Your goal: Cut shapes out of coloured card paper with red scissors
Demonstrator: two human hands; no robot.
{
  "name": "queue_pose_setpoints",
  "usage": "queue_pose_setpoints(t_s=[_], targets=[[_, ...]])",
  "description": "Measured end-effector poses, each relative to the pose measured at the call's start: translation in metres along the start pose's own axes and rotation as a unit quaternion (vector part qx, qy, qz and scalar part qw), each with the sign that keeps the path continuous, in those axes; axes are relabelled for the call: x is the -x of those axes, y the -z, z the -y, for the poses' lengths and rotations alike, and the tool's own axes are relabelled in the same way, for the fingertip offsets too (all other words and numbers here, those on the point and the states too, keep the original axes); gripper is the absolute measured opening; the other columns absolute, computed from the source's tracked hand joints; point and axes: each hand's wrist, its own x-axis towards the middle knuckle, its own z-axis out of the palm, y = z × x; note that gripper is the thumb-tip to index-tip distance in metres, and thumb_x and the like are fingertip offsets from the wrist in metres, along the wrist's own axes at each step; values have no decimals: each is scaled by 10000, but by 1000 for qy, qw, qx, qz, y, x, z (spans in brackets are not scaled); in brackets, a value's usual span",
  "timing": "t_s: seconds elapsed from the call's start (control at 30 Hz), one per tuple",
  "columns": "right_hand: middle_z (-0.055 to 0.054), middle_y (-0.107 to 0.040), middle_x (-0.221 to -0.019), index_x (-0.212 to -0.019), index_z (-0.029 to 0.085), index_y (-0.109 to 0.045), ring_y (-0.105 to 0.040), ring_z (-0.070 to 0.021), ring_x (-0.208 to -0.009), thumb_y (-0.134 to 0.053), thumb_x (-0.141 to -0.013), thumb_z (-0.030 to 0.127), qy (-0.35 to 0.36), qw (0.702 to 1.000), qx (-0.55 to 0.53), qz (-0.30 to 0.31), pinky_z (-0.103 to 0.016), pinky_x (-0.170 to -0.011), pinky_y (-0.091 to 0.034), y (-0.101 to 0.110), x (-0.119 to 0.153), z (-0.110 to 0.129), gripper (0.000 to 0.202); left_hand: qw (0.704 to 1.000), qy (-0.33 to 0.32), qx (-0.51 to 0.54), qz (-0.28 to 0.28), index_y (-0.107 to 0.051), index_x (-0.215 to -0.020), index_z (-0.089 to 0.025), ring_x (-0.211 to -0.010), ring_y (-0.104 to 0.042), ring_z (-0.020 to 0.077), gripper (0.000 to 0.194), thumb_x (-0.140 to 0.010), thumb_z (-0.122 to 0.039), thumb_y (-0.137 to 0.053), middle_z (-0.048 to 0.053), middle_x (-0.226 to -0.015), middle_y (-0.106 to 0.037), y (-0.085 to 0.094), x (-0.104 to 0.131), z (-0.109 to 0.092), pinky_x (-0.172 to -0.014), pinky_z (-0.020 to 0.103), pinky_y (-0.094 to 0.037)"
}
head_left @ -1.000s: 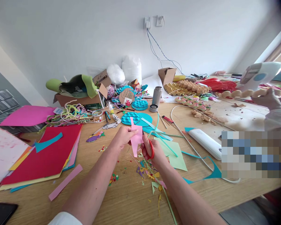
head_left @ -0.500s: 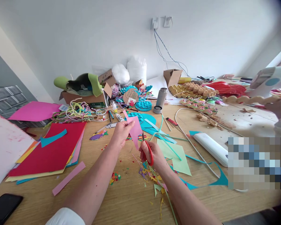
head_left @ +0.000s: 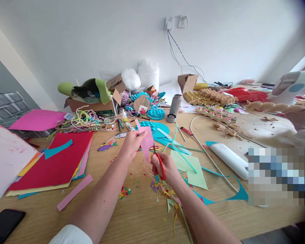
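Between thumb and fingers, my left hand (head_left: 132, 144) pinches a piece of pink paper (head_left: 147, 136) above the table. The paper has a narrow strip at its upper left and a tapered piece hanging below. My right hand (head_left: 165, 166) grips red-handled scissors (head_left: 161, 166) with the blades pointing up. Their tips are at the paper's lower right edge; whether the blades are closed on it I cannot tell. Under the hands lie small coloured paper scraps (head_left: 165, 188) and dots (head_left: 124, 192). A light green sheet (head_left: 190, 167) lies just right of the scissors.
A red sheet (head_left: 53, 159) tops the paper stack at left, near a pink strip (head_left: 75, 192) and a phone (head_left: 6, 223). Behind stand a metal flask (head_left: 176, 105) and glue bottles (head_left: 124, 116). A white device (head_left: 230, 161) lies right; another person's hand (head_left: 301, 118) holds a wavy cardboard strip.
The scissors have shifted slightly at the pink paper's right edge, and the paper's lower part has turned a little. At right, the other person's hand and cardboard strip have moved.
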Motion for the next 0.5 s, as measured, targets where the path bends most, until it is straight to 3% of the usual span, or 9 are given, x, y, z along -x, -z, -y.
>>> queue_pose_setpoints(t_s=[0.23,0.5], targets=[[6,-571,-463,-637,190,-506,-552,-130,-383,-568,-797,629,9,999,30,-18,-203,-387,-376,1,2,-1,471,1000,13,-3,-4,-666,-717,-147,-490,-531,119,241,-657,-372,-731,-10,-575,-598,-1,2,-1,-502,245,-437],[11,-563,-459,-633,195,-504,-540,-129,-385,-571,-789,645,13,999,23,-25,-209,-389,-369,0,2,-1,481,1000,-23,-16,-7,-676,-720,-135,-482,-504,110,260,-664,-384,-725,-4,-575,-597,-3,2,-1,-483,231,-406]])
